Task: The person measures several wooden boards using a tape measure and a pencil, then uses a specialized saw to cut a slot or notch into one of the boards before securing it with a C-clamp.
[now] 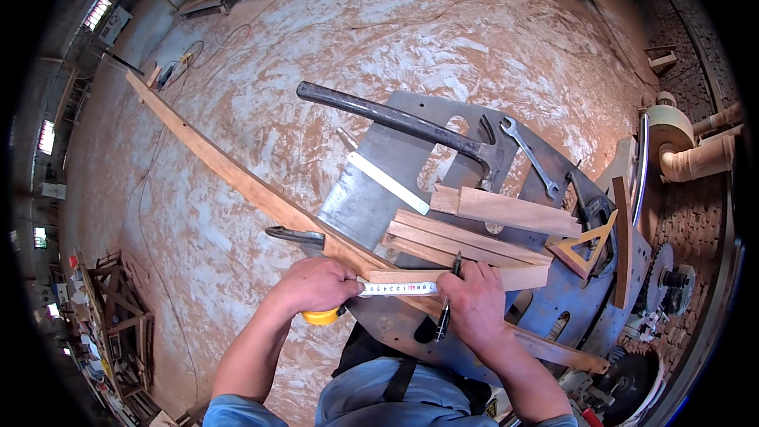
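Note:
My left hand is closed on a tape measure, whose yellow case shows below the palm. Its white blade stretches rightward along the near edge of a short wooden piece. A black pen is gripped in my right hand, which also rests against that wooden piece near the blade's right end. Under the short piece passes a long, slightly curved wooden strip. Just beyond my left hand, a dark metal clamp-like part touches the strip.
On the metal machine table lie a hammer, a wrench, a white ruler-like strip, stacked wooden pieces and a yellow triangular square. Toothed saw blades stand at the right. A wooden rack is at the left.

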`<state>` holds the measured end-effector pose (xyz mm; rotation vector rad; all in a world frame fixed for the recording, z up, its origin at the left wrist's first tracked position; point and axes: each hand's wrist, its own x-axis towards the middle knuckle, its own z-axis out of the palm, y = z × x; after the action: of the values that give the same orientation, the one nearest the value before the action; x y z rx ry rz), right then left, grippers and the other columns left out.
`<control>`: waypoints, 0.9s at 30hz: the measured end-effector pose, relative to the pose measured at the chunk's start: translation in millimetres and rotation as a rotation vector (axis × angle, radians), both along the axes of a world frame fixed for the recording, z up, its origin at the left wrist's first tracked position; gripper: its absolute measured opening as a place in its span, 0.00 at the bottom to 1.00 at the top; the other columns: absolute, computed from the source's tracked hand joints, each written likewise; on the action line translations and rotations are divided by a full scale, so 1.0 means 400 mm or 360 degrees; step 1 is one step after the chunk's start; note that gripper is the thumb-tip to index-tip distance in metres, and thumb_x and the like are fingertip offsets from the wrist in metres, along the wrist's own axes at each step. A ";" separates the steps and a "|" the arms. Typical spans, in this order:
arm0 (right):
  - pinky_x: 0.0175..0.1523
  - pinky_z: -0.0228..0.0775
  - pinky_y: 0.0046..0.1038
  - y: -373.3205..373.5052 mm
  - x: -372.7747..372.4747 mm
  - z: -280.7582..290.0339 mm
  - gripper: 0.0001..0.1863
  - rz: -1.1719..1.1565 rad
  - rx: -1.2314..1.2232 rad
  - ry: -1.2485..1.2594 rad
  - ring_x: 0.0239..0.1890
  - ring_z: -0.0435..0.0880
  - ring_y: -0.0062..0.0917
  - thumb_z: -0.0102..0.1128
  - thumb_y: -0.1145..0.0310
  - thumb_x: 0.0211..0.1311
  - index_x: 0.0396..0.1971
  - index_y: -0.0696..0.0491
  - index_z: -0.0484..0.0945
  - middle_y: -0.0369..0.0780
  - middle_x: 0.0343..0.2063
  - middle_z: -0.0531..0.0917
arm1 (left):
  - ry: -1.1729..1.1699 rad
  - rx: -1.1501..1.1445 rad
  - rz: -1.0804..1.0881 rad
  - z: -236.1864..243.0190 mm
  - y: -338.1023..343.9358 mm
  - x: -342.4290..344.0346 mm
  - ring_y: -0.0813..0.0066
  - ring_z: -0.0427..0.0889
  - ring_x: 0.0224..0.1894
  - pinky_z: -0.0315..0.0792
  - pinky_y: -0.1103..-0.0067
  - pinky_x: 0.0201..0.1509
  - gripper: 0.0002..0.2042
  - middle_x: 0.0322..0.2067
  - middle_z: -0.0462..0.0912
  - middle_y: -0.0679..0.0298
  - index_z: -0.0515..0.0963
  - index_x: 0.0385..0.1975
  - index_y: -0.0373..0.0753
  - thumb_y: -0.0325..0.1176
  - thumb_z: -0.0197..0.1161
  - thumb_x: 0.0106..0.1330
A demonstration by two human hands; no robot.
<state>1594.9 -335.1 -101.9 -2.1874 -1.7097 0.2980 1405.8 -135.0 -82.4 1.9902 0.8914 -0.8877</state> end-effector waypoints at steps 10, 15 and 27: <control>0.39 0.66 0.40 -0.006 0.000 -0.012 0.03 0.0026 -0.0003 0.0007 0.34 0.76 0.37 0.61 0.68 0.49 0.24 0.48 0.76 0.40 0.27 0.73 | -0.0046 0.0016 0.0025 -0.009 0.001 -0.011 0.54 0.84 0.37 0.76 0.66 0.44 0.18 0.32 0.86 0.55 0.86 0.36 0.41 0.49 0.59 0.66; 0.39 0.68 0.38 -0.035 0.023 -0.004 0.05 0.0052 0.0060 0.0136 0.34 0.75 0.37 0.58 0.70 0.50 0.29 0.49 0.75 0.40 0.27 0.72 | -0.0185 0.0030 -0.0004 -0.002 -0.014 -0.019 0.54 0.85 0.38 0.76 0.65 0.42 0.17 0.31 0.86 0.55 0.85 0.34 0.43 0.50 0.58 0.67; 0.45 0.70 0.36 -0.333 0.329 0.052 0.09 -0.0321 -0.0120 0.0079 0.40 0.75 0.41 0.61 0.74 0.50 0.34 0.49 0.80 0.43 0.32 0.74 | -0.0348 0.0297 0.0017 0.072 -0.181 0.140 0.51 0.85 0.31 0.77 0.63 0.36 0.13 0.25 0.85 0.55 0.83 0.31 0.40 0.45 0.68 0.63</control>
<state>1726.5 -468.3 -81.0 -2.3634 -1.4593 0.3656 1461.8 -207.5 -53.4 2.1906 0.8842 -0.5836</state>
